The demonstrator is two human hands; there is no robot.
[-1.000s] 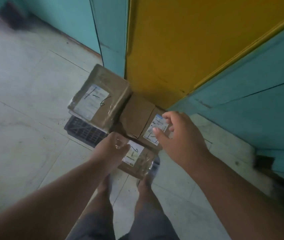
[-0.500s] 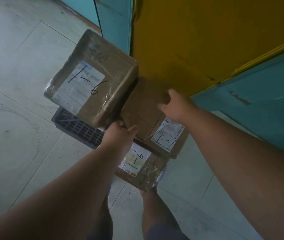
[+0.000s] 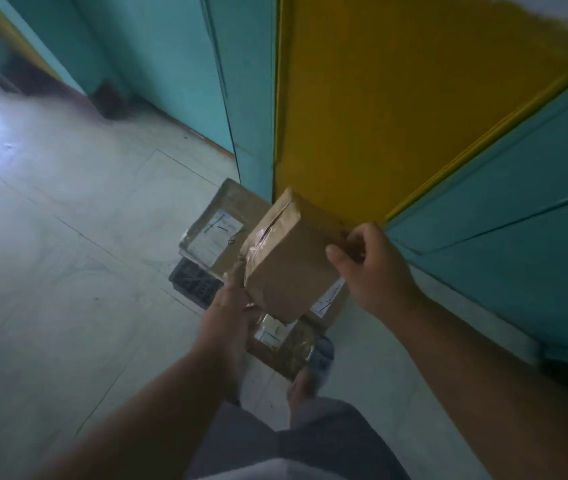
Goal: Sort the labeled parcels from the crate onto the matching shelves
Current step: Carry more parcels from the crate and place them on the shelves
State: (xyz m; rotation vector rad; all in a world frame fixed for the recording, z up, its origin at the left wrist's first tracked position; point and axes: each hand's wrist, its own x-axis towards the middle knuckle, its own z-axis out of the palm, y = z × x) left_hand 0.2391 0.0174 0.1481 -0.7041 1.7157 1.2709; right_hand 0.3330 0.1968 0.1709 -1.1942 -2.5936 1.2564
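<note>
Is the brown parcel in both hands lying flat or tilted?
Tilted: the brown parcel slants between the left hand and right hand.

Label of lifted parcel (image 3: 289,268) not visible; only plain taped faces show. Crate (image 3: 194,284) mostly covered by parcels, one dark grid corner showing. Label on rear parcel (image 3: 218,237) too small to read, handwriting unclear. Parcel under lifted one (image 3: 327,303) largely hidden, label sliver only. Lowest parcel (image 3: 284,344) partly behind left hand (image 3: 230,317). Right hand (image 3: 376,268) fingertips hidden behind parcel edge. Upper left floor (image 3: 50,202) blurred.
</note>
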